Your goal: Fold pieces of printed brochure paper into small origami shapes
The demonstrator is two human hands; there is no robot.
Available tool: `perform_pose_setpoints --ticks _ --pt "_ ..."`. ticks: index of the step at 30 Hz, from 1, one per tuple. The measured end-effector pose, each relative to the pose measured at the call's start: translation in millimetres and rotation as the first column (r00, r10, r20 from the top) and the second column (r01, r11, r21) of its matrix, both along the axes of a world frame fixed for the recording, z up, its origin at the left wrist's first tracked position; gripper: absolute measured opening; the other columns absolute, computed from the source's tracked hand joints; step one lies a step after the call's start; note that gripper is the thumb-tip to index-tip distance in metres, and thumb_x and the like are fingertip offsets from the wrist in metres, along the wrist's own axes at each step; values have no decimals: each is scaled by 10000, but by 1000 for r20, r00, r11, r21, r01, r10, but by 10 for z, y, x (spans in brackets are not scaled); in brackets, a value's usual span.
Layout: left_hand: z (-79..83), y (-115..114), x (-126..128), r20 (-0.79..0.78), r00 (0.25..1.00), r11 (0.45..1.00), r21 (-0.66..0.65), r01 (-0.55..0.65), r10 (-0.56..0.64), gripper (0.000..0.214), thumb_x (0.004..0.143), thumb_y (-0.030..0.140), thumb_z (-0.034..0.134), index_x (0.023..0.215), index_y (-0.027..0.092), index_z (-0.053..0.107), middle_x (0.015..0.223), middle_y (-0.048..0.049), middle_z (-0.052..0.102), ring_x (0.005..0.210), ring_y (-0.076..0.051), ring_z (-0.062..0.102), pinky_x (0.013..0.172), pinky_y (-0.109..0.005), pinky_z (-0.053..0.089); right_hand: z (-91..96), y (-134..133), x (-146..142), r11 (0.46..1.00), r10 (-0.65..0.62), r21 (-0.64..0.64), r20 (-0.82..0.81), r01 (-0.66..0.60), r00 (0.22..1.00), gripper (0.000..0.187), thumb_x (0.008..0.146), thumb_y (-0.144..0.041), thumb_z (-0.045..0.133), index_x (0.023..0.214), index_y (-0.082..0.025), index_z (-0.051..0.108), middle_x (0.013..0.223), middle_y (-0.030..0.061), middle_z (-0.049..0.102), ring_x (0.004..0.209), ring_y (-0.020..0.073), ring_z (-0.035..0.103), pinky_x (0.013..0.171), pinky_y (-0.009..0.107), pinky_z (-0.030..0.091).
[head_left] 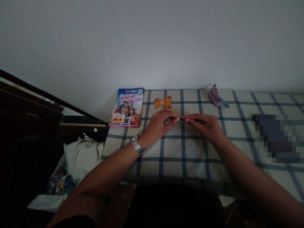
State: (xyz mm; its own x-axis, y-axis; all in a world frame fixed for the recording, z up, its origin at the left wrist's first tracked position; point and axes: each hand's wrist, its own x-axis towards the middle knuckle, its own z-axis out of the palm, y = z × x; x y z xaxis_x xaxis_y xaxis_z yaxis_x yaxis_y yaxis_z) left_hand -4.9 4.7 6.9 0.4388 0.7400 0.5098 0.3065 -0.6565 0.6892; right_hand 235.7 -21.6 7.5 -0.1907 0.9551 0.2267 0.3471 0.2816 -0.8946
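Note:
Both hands meet over the checked tablecloth (172, 150). My left hand (161, 122), a metal watch at its wrist, pinches the left end of a small, thin dark piece of folded paper (181, 119). On the other end, the thumb and fingers of my right hand (205, 124) press together. The paper is seen nearly edge-on and the fingers hide much of it, so its print and exact shape do not show. Just beyond my left hand lies an orange bear figure (163, 102) on the cloth.
A stack of printed flyers (127, 107) lies at the back left corner. Against the wall stands a folded printed paper (217, 97). A blurred dark object (275, 136) is at the right. Left of the table, a white bag (83, 155) sits lower down.

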Motion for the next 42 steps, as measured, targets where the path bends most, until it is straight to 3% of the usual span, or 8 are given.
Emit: perform_pose_setpoints --ticks 10,16,23,28,33,38,42 --pt "-44 14 -7 -27 1000 1000 -15 -16 15 127 1052 336 676 1007 226 720 950 -3 748 901 -150 691 865 -289 535 8 5 -1 996 -27 -81 30 29 999 291 924 -512 777 1007 -254 881 941 50 858 858 265 815 796 393 674" --pt "-80 47 -12 -27 1000 997 -71 -13 11 160 1060 365 656 1012 227 721 978 -17 764 914 -160 709 872 -301 554 -8 13 -10 979 -16 -206 -122 -10 992 345 910 -511 796 1126 -251 864 973 59 859 839 246 818 794 384 694" --pt "-64 42 -1 -16 1000 992 -122 -5 4 148 1052 354 666 1014 222 719 967 -15 762 906 -155 713 866 -292 554 -20 19 22 987 -27 -159 -4 26 1000 363 935 -561 758 1056 -239 874 911 65 853 816 245 805 756 366 680" --pt "-104 47 10 11 1000 979 -203 12 -10 171 1046 376 666 1023 215 720 965 -19 763 880 -155 716 841 -288 573 -26 26 8 975 -27 -224 -103 3 994 381 909 -555 785 1100 -232 853 956 68 853 801 231 811 765 358 691" --pt "-168 67 8 70 997 970 -242 41 -25 187 1049 383 663 1137 228 718 1039 -33 779 919 -163 734 872 -305 587 -47 31 20 989 4 -148 -55 -12 998 412 918 -512 786 1227 -240 796 996 61 842 748 209 786 722 353 681" --pt "-161 81 0 79 997 969 -244 31 -12 205 1058 397 651 1109 217 736 1045 -46 785 946 -170 740 887 -310 588 -68 30 40 997 69 -38 57 -67 996 512 878 -465 830 1345 -275 738 1222 70 802 988 253 786 854 380 674" --pt "-160 94 -2 80 997 965 -261 24 -3 249 1058 433 645 1112 211 745 1022 -48 787 923 -171 736 851 -298 584 -74 33 36 998 60 -26 102 -57 993 500 904 -458 797 1364 -278 721 1229 69 800 991 259 786 870 391 670"
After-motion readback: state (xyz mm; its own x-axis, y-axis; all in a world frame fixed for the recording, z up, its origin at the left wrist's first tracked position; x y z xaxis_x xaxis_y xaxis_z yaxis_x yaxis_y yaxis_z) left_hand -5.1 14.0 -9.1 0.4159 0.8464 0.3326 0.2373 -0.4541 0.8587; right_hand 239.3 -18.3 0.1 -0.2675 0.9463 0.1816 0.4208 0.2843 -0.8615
